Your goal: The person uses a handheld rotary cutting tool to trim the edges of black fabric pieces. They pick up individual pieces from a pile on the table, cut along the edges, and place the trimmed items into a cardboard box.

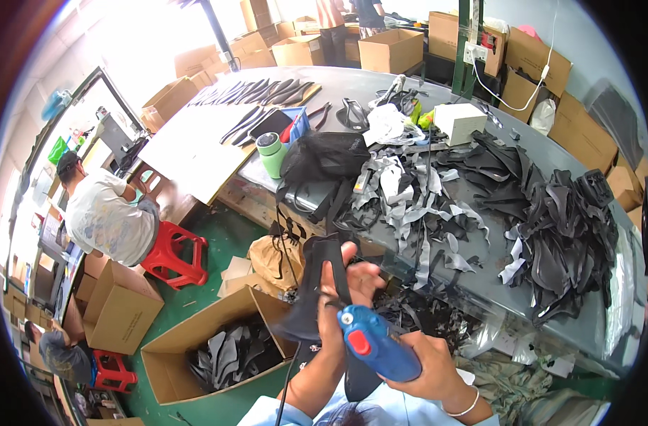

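Observation:
My right hand (432,370) is wrapped round a blue handheld power tool (380,349) with a red button; its working end points at my left hand. My left hand (329,302) holds a black saddle-shaped piece (311,284) with a long slot. Fingers of that hand show past the piece's edge, partly spread. The lower part of the piece is smeared by motion. Just to the left stands an open cardboard box (169,368) with several dark, similar pieces (231,355) inside.
On the grey table (508,273) lie a heap of black pieces (562,234), grey-white scraps (402,188), a black bag (324,157) and a green cup (270,154). Scraps lie beneath the table edge. Left, a person (111,213) sits on a red stool (176,254).

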Demonstrator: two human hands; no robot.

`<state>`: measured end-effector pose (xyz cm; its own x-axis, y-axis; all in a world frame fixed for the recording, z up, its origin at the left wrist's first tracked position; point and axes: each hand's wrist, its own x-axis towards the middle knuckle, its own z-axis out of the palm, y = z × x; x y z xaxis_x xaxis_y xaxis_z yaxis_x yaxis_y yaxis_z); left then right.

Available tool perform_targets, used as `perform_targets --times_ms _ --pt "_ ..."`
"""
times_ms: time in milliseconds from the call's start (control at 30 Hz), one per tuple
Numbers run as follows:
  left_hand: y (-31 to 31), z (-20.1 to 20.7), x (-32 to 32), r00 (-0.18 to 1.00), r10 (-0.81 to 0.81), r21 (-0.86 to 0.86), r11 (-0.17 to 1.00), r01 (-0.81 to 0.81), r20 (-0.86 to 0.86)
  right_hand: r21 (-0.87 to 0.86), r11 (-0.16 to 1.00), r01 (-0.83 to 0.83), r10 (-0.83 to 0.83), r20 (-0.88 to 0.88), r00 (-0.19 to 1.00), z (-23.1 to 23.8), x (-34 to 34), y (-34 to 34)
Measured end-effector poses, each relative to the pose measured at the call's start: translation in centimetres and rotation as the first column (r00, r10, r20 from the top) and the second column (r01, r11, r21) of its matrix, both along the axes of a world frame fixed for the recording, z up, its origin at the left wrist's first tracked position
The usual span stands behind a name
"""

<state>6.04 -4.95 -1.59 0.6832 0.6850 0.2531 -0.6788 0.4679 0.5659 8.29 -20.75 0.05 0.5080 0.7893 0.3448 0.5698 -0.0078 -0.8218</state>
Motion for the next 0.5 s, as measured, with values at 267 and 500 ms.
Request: perform_targets --times_ms 267,500 --pt "2.8 0.9 -1.4 0.955 0.133 0.04 0.991 -0.127 -0.265 -0.173 0.941 0.291 -0.253 0.212 0.944 -0.9 0.6 -1.3" --pt "3.1 1.5 -3.0 0.94 0.023 0.236 0.97 0.061 -0.341 -0.194 0.937 0.291 -0.244 0.232 0.942 -1.4 0.6 -1.2"
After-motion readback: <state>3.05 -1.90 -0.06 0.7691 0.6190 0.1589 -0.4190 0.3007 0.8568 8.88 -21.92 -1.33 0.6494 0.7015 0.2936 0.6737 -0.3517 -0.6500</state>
